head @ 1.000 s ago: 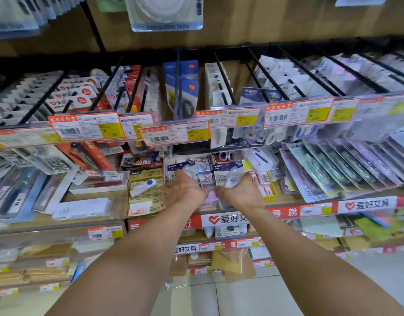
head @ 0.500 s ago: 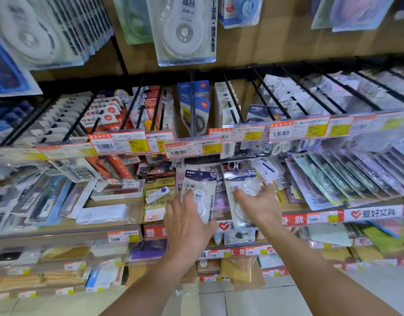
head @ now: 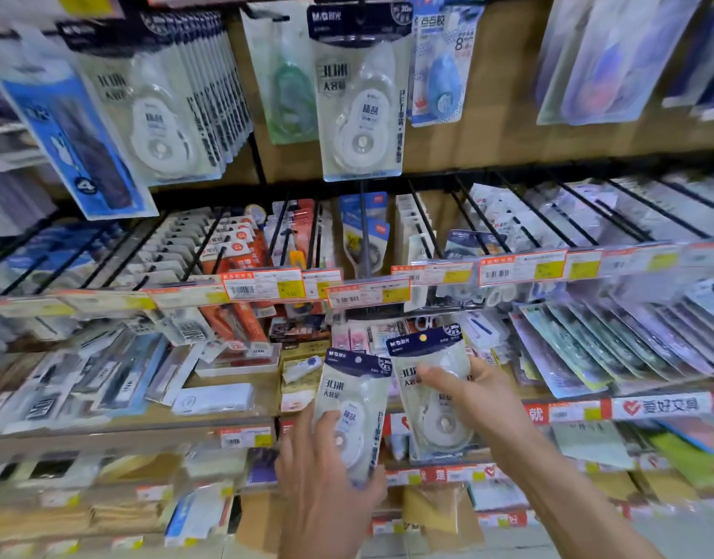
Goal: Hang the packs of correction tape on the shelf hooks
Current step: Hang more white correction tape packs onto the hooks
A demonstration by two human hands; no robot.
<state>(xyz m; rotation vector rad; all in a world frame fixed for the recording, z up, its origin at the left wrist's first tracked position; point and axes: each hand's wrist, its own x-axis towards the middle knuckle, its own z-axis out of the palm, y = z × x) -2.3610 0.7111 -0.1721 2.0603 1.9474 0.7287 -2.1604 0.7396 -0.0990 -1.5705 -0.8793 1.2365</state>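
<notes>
Holding one pack of correction tape apiece, both hands are low in front of the shelving, below the price-tag rail (head: 367, 293). The left hand (head: 327, 490) grips the left pack (head: 355, 397) from below, thumb across the clear blister and fingers curled behind it. The right hand (head: 482, 401) pinches the right pack (head: 442, 425) by its edge, thumb on the front near the top. Both packs stand nearly upright with the long axis vertical and the dark header uppermost, so the small hang hole in each header already points the way it must go.

What matters for the coming move is direction. A matching hanging pack (head: 361, 106) sits on the upper tier, almost straight above the two hands and further back, with a full row of the same packs (head: 161, 123) off to its left. The hook carrying that single pack is hardly visible, only a dark stub at the header.

The right pack is held higher than the left one and lies closer beneath the hanging pack, so the right hand looks the nearer to go first. I judge the step to be the lift: each pack has to rise past the rail, then go back onto a hook tip with its header hole lined up. Neither pack is on a hook yet.
</notes>
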